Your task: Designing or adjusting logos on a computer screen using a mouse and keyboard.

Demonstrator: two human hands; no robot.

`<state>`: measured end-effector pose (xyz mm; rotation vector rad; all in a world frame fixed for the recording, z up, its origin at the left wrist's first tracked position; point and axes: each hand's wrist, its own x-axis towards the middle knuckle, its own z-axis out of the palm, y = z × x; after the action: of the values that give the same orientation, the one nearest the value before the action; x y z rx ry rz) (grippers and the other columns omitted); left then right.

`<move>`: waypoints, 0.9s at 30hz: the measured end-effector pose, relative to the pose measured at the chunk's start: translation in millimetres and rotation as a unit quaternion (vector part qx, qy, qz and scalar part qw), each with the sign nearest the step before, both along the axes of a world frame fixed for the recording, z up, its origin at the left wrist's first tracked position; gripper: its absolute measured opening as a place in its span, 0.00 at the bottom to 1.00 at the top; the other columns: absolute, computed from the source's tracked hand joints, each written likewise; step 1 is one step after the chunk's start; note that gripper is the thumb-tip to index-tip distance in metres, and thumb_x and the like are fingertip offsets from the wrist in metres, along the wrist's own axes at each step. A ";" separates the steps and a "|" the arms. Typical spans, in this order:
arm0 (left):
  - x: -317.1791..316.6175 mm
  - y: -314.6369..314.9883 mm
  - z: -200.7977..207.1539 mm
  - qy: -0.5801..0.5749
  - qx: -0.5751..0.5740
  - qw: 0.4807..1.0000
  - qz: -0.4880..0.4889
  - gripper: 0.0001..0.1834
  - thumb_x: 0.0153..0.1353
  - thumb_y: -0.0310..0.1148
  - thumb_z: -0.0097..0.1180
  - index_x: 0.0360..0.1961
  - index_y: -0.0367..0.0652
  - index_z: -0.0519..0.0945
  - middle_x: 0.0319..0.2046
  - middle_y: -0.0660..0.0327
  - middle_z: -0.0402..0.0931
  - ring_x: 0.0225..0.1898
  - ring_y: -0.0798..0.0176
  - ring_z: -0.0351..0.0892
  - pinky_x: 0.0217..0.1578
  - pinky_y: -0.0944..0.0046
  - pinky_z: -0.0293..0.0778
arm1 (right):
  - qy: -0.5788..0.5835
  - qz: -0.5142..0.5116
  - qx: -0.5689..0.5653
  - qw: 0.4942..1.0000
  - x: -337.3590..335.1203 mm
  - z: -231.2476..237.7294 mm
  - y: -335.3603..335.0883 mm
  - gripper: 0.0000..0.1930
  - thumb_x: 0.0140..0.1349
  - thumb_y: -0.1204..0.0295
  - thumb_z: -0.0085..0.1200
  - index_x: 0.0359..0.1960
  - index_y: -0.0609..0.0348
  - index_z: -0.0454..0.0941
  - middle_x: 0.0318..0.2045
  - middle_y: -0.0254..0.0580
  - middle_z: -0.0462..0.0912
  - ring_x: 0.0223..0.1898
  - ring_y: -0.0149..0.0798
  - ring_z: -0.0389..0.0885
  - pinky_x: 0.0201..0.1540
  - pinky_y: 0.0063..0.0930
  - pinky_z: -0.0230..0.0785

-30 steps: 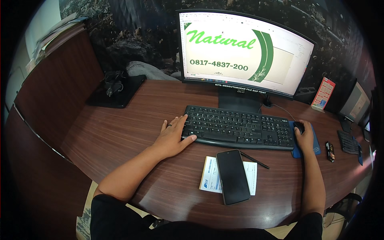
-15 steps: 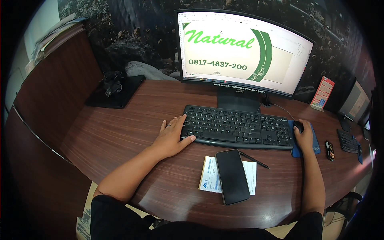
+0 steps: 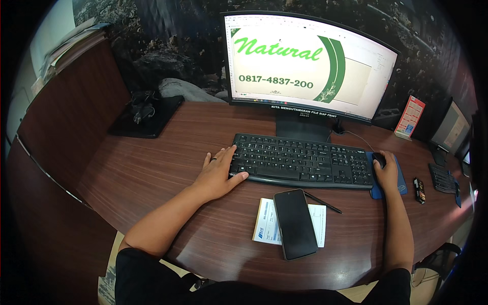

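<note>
My left hand [image 3: 217,174] lies at the left end of a black keyboard [image 3: 300,162], with its fingers stretched along the edge keys and its thumb near the lower left corner. A ring shows on one finger. At the right, my right hand [image 3: 387,172] is wrapped round a black computer mouse [image 3: 378,159] on a blue mouse pad [image 3: 400,184]; its palm hides part of both. Behind the keyboard stands a curved monitor [image 3: 305,66] showing a cream design with green lettering and a green band.
A dark smartphone [image 3: 295,223] lies on a paper pad [image 3: 263,223], beside a black pen [image 3: 325,202]. Rightward are a small dark box [image 3: 419,190], a red-and-white desk calendar [image 3: 409,118] and a second keyboard [image 3: 441,179]. Cables [image 3: 144,109] rest on a black base [image 3: 165,118] at left.
</note>
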<state>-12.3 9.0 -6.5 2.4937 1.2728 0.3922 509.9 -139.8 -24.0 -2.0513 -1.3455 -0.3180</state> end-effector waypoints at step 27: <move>0.2 0.8 0.8 0.004 -0.007 1.000 0.002 0.48 0.69 0.58 0.54 0.76 0.33 0.53 0.73 0.36 0.57 0.78 0.40 0.49 0.75 0.36 0.39 | 0.002 -0.014 0.012 1.000 -5.3 3.0 -2.9 0.17 0.58 0.74 0.61 0.50 0.60 0.78 0.49 0.48 0.81 0.53 0.53 0.81 0.55 0.40 0.72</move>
<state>-12.1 9.8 -5.6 2.4837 1.2798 0.3738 504.6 -142.7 -21.0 -2.0505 -1.3067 -0.3415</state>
